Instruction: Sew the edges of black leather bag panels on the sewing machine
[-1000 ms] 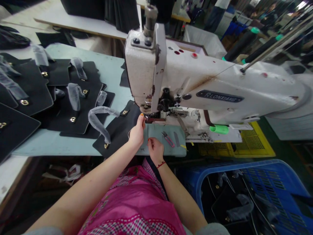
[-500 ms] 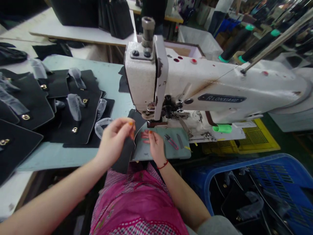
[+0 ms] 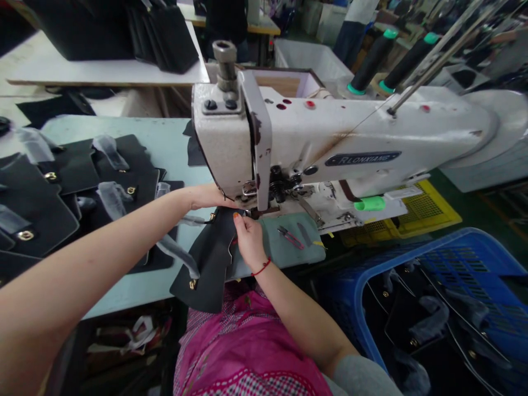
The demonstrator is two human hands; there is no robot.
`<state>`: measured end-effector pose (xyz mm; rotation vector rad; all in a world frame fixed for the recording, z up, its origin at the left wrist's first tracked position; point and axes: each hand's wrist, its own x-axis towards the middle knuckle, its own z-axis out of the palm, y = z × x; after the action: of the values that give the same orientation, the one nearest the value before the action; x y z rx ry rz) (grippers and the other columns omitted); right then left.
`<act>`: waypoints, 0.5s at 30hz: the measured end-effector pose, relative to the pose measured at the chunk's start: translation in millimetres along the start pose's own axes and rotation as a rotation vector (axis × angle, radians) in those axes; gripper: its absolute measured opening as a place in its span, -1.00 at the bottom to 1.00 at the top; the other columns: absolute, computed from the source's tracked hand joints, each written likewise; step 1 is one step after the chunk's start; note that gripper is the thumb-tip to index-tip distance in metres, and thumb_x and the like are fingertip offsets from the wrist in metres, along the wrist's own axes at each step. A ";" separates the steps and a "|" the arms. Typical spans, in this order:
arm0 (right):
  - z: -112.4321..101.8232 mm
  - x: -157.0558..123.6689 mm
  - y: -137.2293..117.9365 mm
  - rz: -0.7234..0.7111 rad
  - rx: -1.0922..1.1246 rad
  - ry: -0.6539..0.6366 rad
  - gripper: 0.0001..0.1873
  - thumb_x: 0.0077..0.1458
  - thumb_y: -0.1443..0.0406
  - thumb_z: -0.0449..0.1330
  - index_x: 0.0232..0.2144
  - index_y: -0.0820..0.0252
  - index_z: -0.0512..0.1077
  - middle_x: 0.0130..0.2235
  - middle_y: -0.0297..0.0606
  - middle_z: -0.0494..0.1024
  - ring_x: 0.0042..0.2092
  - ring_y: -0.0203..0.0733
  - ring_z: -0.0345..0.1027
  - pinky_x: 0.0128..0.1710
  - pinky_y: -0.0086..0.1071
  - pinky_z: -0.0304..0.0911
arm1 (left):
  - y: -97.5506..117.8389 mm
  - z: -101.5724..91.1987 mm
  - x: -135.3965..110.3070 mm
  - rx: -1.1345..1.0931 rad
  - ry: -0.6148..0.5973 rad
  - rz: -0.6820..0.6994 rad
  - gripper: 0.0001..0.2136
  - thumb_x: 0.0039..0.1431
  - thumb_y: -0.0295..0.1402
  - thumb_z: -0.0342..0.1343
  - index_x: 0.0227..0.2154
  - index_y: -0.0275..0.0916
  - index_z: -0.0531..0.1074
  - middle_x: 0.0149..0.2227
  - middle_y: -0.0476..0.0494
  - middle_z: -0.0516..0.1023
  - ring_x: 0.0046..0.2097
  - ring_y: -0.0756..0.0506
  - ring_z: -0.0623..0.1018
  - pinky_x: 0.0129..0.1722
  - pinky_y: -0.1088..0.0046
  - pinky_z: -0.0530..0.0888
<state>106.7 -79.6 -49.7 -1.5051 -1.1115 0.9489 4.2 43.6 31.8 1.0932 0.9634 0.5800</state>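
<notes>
A black bag panel [image 3: 210,269] with a plastic-wrapped handle [image 3: 177,254] and gold hardware lies at the front of the sewing machine [image 3: 330,132], its far end under the machine head. My right hand [image 3: 249,237] is closed on the panel's right edge, thumb on top, close to the presser foot. Reaching across the panel, my left hand [image 3: 211,196] lies at the left of the machine head. Its fingers are hidden behind the head and the panel, so their grip does not show. Pink-handled thread snips [image 3: 290,236] lie on the machine bed to the right.
More black panels [image 3: 119,192] with wrapped handles are spread over the pale blue tabletop [image 3: 111,124] at left. A blue basket [image 3: 358,286] at lower right holds similar pieces. Behind it is a yellow crate [image 3: 439,206]. Black thread cones [image 3: 373,63] stand behind the machine.
My left hand has moved forward to the machine head. My right hand has closed on the panel's edge. The panel now shows its wrapped handle, and the view has shifted right.
</notes>
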 end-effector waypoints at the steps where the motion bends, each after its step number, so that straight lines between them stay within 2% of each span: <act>1: -3.6 0.2 -1.0 -0.022 -0.025 -0.005 -0.48 0.21 0.02 -0.01 -0.68 0.14 0.05 -0.62 -0.43 0.05 -0.53 -0.36 -0.01 -0.54 -0.42 -0.12 | -4.1 -1.5 -2.1 0.047 -0.054 -0.010 -0.60 -0.46 -0.75 0.34 -0.40 -0.41 0.59 -0.33 -0.16 0.67 -0.18 -0.18 0.61 -0.04 0.27 0.50; 4: -15.8 1.2 -3.3 -0.028 -0.032 -0.054 -0.49 0.20 0.01 -0.01 -0.67 0.14 0.04 -0.61 -0.44 0.04 -0.53 -0.36 -0.05 -0.52 -0.40 -0.16 | -18.8 -3.7 -7.1 0.126 -0.124 -0.001 -0.61 -0.37 -0.55 0.42 -0.32 -0.31 0.61 -0.21 -0.12 0.67 -0.05 -0.16 0.58 0.13 0.29 0.41; 9: -32.8 7.7 -1.7 -0.015 -0.044 -0.163 -0.49 0.16 -0.01 0.03 -0.67 0.15 0.08 -0.61 -0.45 0.02 -0.52 -0.37 -0.08 -0.51 -0.40 -0.18 | -41.5 -0.9 -13.5 0.301 -0.049 0.055 -0.70 -0.14 -0.22 0.35 -0.31 -0.23 0.62 -0.23 -0.11 0.68 -0.04 -0.21 0.58 0.08 0.20 0.47; 15: -41.8 18.2 -0.8 0.027 -0.015 -0.246 -0.51 0.11 0.01 0.06 -0.68 0.15 0.08 -0.60 -0.45 0.02 -0.51 -0.38 -0.10 -0.51 -0.41 -0.19 | -46.0 6.8 -17.7 0.334 0.102 0.083 -0.69 -0.20 -0.19 0.35 -0.36 -0.23 0.62 -0.25 -0.12 0.67 -0.08 -0.22 0.58 0.00 0.24 0.50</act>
<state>151.1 -72.8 -41.3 -1.4456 -1.2771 1.1701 -1.1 8.8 -3.4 1.4169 1.1352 0.5584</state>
